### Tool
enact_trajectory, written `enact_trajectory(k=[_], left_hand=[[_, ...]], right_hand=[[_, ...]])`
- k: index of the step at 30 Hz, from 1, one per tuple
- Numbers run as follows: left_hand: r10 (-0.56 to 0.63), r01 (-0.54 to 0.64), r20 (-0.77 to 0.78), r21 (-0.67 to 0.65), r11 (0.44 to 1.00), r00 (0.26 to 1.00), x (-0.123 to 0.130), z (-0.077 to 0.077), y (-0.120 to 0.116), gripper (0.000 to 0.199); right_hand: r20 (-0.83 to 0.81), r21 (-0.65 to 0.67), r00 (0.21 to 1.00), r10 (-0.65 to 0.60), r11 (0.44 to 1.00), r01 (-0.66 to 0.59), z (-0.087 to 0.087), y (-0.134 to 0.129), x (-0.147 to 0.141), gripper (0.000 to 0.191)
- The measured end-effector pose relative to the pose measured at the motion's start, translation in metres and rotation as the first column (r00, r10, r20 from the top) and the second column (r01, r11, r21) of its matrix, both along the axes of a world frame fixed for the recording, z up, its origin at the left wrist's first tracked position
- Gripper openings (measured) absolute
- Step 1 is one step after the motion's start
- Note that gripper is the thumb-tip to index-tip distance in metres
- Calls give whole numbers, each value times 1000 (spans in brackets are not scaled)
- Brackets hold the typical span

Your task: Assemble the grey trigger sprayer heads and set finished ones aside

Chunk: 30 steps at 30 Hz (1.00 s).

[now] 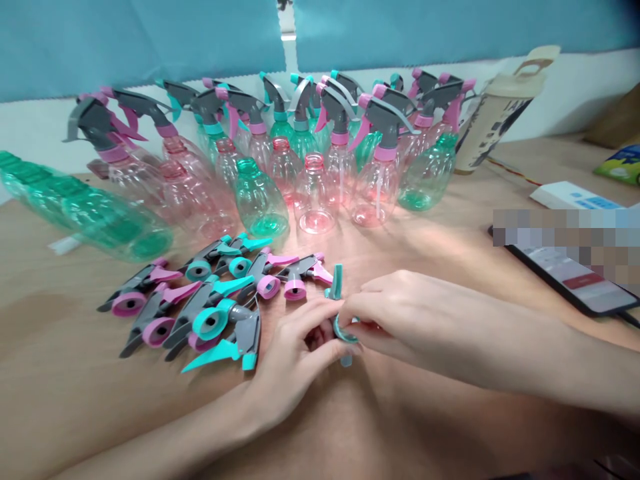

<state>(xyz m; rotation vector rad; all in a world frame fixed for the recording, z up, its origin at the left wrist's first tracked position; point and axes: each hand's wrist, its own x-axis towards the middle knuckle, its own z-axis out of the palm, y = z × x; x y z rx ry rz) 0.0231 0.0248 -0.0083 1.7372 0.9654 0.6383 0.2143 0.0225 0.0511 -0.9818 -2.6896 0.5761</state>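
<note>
My left hand (300, 347) is wrapped round a spray head (338, 281) with teal parts, its teal trigger pointing up past my fingers. The fingertips of my right hand (395, 317) are pressed together at the teal collar of the same spray head; what they pinch inside it is hidden. Just left of my hands lies a pile of loose grey spray heads, some with teal collars (210, 323), others with pink collars (159, 331). The nearest teal one lies beside my left wrist.
Behind stand several pink bottles (315, 200) and green bottles (263, 200), many with spray heads on. More green bottles (115, 217) lean at the left. At the right are a tumbler (493, 120), a white box (575, 197) and a phone (575, 273).
</note>
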Motion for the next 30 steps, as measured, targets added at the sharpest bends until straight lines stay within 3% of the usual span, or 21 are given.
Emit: enact_trajectory(k=[4, 8, 14, 19, 25, 30], left_hand=[[5, -5, -6, -3, 1000, 1000, 0, -1, -1, 18], [5, -5, -21, 20, 1000, 1000, -1, -1, -3, 32], [24, -23, -17, 49, 999, 1000, -2, -3, -1, 38], [46, -45, -9, 46, 998, 999, -2, -4, 0, 35], [10, -11, 20, 40, 999, 1000, -1, 1, -2, 19], [-26, 25, 17, 48, 999, 1000, -2, 0, -6, 37]], right_hand=[[1, 80, 998, -56, 995, 56, 3, 1, 5, 26], [-9, 85, 999, -45, 995, 46, 5, 2, 6, 28], [53, 87, 996, -72, 994, 67, -1, 3, 3, 22], [-41, -1, 996, -76, 997, 76, -2, 6, -2, 22], [-126, -183, 973, -194, 968, 169, 5, 6, -5, 19], [-19, -35, 985, -173, 984, 172, 8, 6, 4, 18]])
